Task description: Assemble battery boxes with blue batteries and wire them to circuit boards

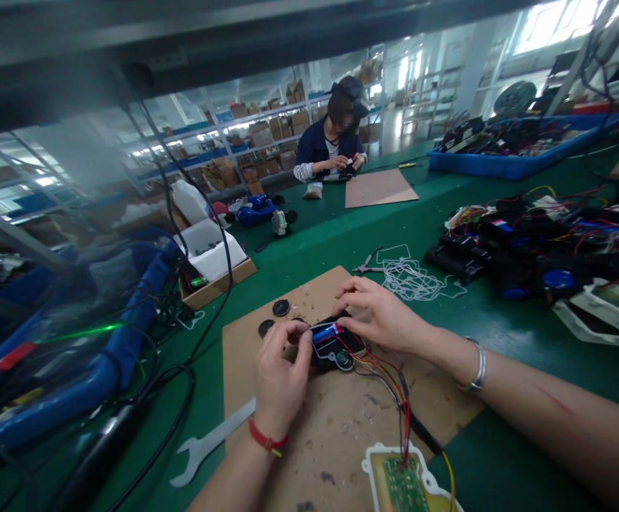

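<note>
A black plastic housing [320, 357] lies on the brown board, with a blue battery pack [326, 333] and red, yellow and black wires [386, 377] inside and leading out of it. A thin white cord runs along part of its rim. My left hand [282, 363] grips the housing's left edge between thumb and fingers. At its upper right, the thumb and fingers of my right hand [376, 313] close on the rim beside the battery pack; the fingertips partly hide what they pinch. The wires run down to a green circuit board [406, 485] in a pale case.
A wrench [210, 441] lies left of the brown board [341, 419]. Two black round caps [281, 307] sit behind the housing. Pliers [367, 264] and tangled white cord [410, 279] lie beyond. Wired housings [517, 249] crowd the right; a co-worker [330, 135] sits opposite.
</note>
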A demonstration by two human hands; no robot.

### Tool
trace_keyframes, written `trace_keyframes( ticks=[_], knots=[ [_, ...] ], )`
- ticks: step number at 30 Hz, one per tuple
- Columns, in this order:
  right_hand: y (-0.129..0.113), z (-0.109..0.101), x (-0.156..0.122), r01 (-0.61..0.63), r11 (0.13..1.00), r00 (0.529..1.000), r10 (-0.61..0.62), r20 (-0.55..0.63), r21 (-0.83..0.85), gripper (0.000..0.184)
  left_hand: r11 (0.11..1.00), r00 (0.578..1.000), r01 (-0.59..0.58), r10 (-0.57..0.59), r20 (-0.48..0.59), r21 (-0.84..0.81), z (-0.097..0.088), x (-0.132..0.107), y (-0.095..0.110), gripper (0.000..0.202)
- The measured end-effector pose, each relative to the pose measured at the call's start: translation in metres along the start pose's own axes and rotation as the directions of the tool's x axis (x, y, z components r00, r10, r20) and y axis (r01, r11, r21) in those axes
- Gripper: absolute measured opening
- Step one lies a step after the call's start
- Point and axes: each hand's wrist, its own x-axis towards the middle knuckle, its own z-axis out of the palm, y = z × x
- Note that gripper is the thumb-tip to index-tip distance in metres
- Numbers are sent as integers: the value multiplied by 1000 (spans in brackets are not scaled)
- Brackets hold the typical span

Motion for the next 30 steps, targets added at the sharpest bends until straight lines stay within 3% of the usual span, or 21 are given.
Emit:
trace_keyframes(
  ticks=[4,8,16,20,24,30],
  knots=[
    [-1,1,7,15,999,997,-13,74,-28,8,1000,1000,-4,4,1,-27,2,-4,0,6],
    [-2,1,8,16,1000,997,-15,70,-19,5,999,1000,-2,2,12,-55,3,-8,0,5],
    [5,-1,2,-109,986,992,99,83,127,5,992,997,81,-82,-9,-101,-2,-7,1,8],
    [13,-1,-2,-198,940,978,172,115,279,8,979,989,146,-144,28,-139,1,-7,2,9],
    [18,4,-4,-287,888,957,280,72,359,11,975,984,179,-177,27,-129,4,-7,1,9],
    [19,18,-5,-402,780,905,419,77,479,15,992,993,120,-119,13,-50,3,-4,-1,7]
  ],
)
